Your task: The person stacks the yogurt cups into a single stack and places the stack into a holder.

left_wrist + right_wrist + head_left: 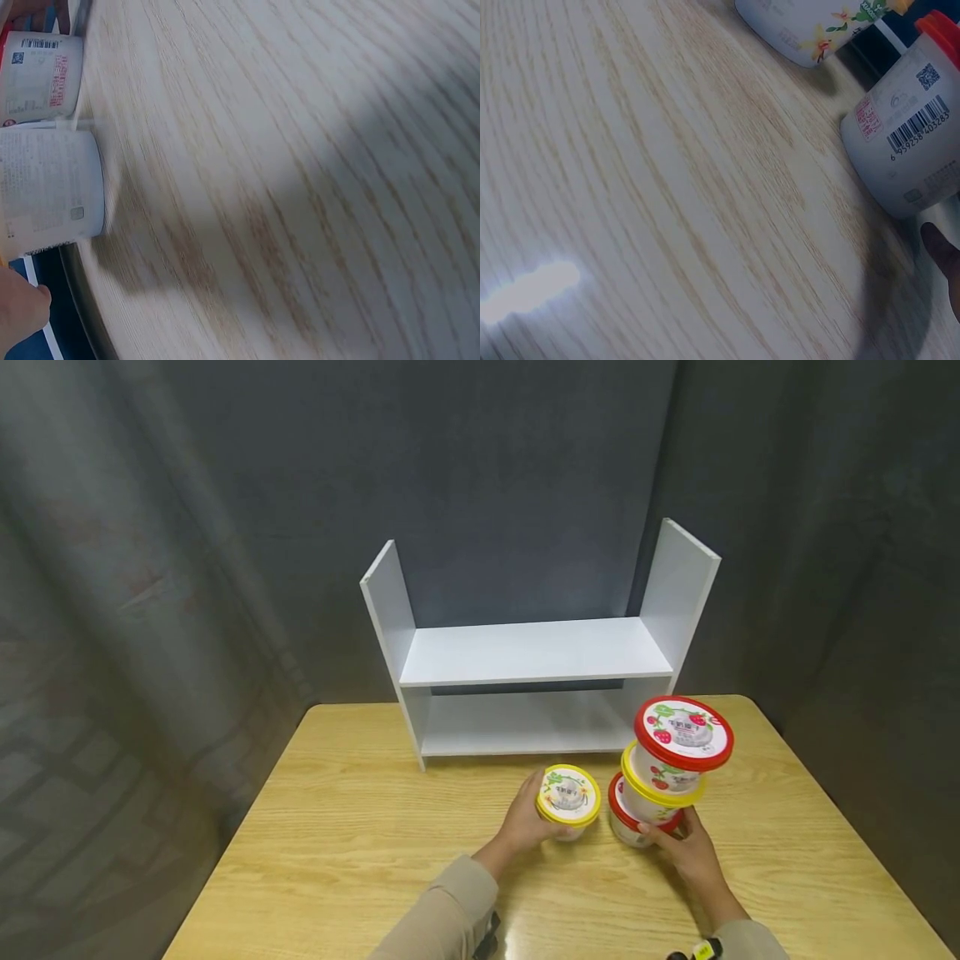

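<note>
My left hand (528, 817) grips a small white tub (568, 795) with a yellow lid, thumb and fingers at the lid's rim. In the left wrist view this tub (49, 191) stands low at the wood, with part of a finger beside it. To the right is a stack of three tubs: a red-lidded one (630, 828) at the bottom, a yellow-lidded one (647, 802) in the middle, and a red-lidded one (684, 735) on top. My right hand (690, 852) holds the bottom tub from the right, thumb in front. The right wrist view shows the bottom tub's barcode side (907, 135).
A white two-level shelf (536, 652) with tall side panels stands at the back of the wooden table (360, 843). Dark grey curtains (525, 485) hang behind it and along both sides. The stack stands in front of the shelf's right end.
</note>
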{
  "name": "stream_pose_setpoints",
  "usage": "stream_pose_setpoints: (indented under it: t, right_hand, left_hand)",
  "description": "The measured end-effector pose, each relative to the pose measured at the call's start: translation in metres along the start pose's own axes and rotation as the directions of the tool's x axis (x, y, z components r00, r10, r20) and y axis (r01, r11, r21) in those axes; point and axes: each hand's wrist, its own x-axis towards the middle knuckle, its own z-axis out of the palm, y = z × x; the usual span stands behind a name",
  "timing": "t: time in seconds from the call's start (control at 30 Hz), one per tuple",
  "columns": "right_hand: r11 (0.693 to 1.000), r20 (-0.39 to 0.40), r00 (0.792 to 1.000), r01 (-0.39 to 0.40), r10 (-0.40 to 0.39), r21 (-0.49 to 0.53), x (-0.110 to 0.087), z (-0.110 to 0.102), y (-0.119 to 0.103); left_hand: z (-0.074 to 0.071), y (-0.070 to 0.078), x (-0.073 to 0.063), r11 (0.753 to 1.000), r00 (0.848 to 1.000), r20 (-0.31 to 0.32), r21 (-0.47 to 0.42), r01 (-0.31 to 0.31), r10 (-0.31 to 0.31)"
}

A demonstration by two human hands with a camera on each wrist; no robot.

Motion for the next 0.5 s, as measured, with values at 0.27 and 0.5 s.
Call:
stream_pose_setpoints:
  t: [0.27, 0.5]
  right_hand:
    - [1.0, -0.007, 1.0, -0.01, 0.01, 0.001, -0.0013, 0.001, 0.0042]
    - [0.998, 0.008, 0.999, -0.049, 0.048, 0.026, 0.0003, -0.0007, 0.0011]
  left_hand:
    - [-0.0001, -0.0017, -0.0025, 1.0, 1.0, -0.015, 0.018, 0.016, -0.015]
    - [-0.0039, 0.0025, -0.0032, 0.999, 1.0, -0.012, -0.034, 0.023, -0.024]
